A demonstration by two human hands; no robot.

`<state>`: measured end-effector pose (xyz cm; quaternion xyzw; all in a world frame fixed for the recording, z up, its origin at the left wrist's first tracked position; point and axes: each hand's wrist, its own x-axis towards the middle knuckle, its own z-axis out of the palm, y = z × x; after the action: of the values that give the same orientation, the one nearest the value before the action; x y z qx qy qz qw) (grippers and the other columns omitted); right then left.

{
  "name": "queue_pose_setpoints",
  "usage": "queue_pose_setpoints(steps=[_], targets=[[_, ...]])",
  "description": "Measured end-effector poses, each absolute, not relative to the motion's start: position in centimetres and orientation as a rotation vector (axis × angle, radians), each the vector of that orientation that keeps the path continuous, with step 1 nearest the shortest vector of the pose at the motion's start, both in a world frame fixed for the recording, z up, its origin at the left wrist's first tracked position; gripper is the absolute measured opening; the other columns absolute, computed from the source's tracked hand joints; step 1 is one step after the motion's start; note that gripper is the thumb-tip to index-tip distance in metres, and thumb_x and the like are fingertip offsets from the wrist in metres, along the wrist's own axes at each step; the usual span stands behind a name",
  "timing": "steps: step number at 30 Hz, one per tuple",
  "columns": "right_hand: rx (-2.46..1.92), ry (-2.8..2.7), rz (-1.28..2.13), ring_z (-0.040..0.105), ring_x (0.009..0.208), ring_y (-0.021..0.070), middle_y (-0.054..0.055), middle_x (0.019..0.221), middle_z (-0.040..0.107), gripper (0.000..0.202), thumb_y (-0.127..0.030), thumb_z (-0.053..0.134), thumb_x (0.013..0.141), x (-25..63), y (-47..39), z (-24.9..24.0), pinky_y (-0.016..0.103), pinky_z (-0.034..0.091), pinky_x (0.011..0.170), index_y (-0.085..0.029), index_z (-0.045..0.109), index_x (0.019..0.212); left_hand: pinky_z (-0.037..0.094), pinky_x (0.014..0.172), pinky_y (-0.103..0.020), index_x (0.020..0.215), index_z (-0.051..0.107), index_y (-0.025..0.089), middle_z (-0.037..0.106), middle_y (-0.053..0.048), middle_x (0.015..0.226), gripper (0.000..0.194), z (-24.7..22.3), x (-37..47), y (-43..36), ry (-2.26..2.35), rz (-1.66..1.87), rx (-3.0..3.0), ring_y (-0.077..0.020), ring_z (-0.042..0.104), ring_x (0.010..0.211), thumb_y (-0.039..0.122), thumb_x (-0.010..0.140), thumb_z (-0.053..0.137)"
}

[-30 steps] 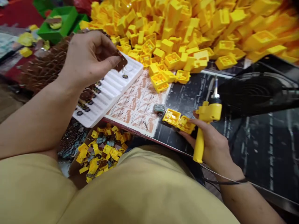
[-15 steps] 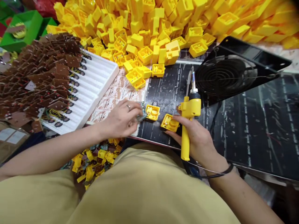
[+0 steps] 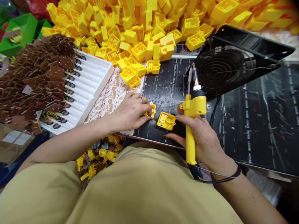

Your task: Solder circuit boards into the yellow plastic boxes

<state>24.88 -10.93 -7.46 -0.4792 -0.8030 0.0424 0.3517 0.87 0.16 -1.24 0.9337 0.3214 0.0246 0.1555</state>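
Note:
My left hand [image 3: 130,112] is closed, its thumb and fingers pinching the left side of a small open yellow plastic case [image 3: 153,111] on the black mat. The fingers cover much of that case. A soldering gun [image 3: 192,130] with a yellow body is gripped in my right hand [image 3: 201,133], its metal tip pointing up and away from me. The thumb and a finger of this hand reach out toward a second yellow case [image 3: 166,121], which lies open side up with moulded compartments. A small round part [image 3: 151,102] sits just behind the first case.
Yellow cases [image 3: 140,51] are heaped across the back. On the left, brown circuit boards [image 3: 35,77] with wired round parts lie on a white foam tray [image 3: 93,81]. A black fan [image 3: 219,68] stands behind the soldering gun. More yellow pieces [image 3: 102,154] lie below the table edge.
My left hand has moved right onto the first case; the grey-green pieces it held no longer show. My right fingers have come off the second case and spread apart.

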Motion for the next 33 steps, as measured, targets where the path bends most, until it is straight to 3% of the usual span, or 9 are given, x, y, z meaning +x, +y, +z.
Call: queue_pose_setpoints(steps=[7,10,13,15,18,23,33], targets=[[-1.276,-2.063,0.068,0.069,0.088,0.0207,0.006,0.099,0.069,0.041,-0.025,0.067,0.093,22.9,-10.0,-7.3,0.037,0.058,0.086,-0.020,0.049,0.130,0.042,0.101,-0.038,0.094,0.066,0.019,0.076,-0.004,0.097,0.017,-1.5,0.5,0.5,1.019,0.423,2.368,-0.0187,0.066,0.096,0.028,0.094,0.052],[-1.285,-2.050,0.029,0.070,0.089,0.0218,0.006,0.099,0.070,0.040,-0.027,0.068,0.093,21.9,-9.3,-7.5,0.041,0.057,0.091,-0.020,0.051,0.128,0.038,0.107,-0.040,0.092,0.067,0.020,0.076,-0.001,0.094,0.017,-1.7,1.3,0.6,1.001,0.429,2.418,-0.0172,0.067,0.092,0.025,0.094,0.051],[-1.296,-1.985,0.000,0.071,0.094,0.0233,0.008,0.105,0.072,0.044,-0.032,0.074,0.089,22.1,-9.6,-6.9,0.042,0.056,0.094,-0.021,0.053,0.127,0.035,0.108,-0.044,0.092,0.070,0.021,0.078,-0.003,0.093,0.020,-2.3,1.7,0.6,0.901,0.312,2.528,-0.0187,0.068,0.093,0.023,0.094,0.051],[-1.286,-1.909,0.005,0.072,0.090,0.0208,0.006,0.105,0.073,0.042,-0.025,0.077,0.085,22.8,-10.3,-6.0,0.036,0.058,0.087,-0.022,0.056,0.122,0.037,0.106,-0.043,0.095,0.072,0.021,0.078,-0.004,0.095,0.023,-2.6,1.7,0.6,0.854,0.279,2.577,-0.0196,0.069,0.095,0.022,0.095,0.049],[-1.257,-1.872,0.059,0.070,0.075,0.0146,0.002,0.092,0.074,0.036,-0.011,0.079,0.081,23.8,-11.5,-4.6,0.028,0.058,0.076,-0.022,0.061,0.110,0.038,0.106,-0.042,0.102,0.071,0.021,0.078,-0.005,0.099,0.023,-3.0,1.3,0.6,0.849,0.301,2.605,-0.0192,0.070,0.098,0.019,0.096,0.049],[-1.186,-1.857,-0.045,0.064,0.059,0.0093,-0.003,0.073,0.070,0.028,-0.010,0.081,0.078,24.7,-11.9,-4.4,0.020,0.053,0.060,-0.021,0.064,0.098,0.040,0.104,-0.045,0.105,0.071,0.018,0.075,-0.008,0.104,0.019,-3.2,0.9,0.6,0.920,0.338,2.661,-0.0242,0.065,0.106,0.027,0.093,0.059],[-1.165,-1.879,0.008,0.063,0.055,0.0079,-0.004,0.071,0.070,0.019,-0.011,0.077,0.083,25.3,-12.1,-4.9,0.018,0.055,0.060,-0.020,0.065,0.094,0.040,0.101,-0.050,0.087,0.072,0.019,0.074,-0.007,0.102,0.018,-2.5,0.8,0.9,1.024,0.276,2.712,-0.0275,0.062,0.107,0.032,0.088,0.061]])
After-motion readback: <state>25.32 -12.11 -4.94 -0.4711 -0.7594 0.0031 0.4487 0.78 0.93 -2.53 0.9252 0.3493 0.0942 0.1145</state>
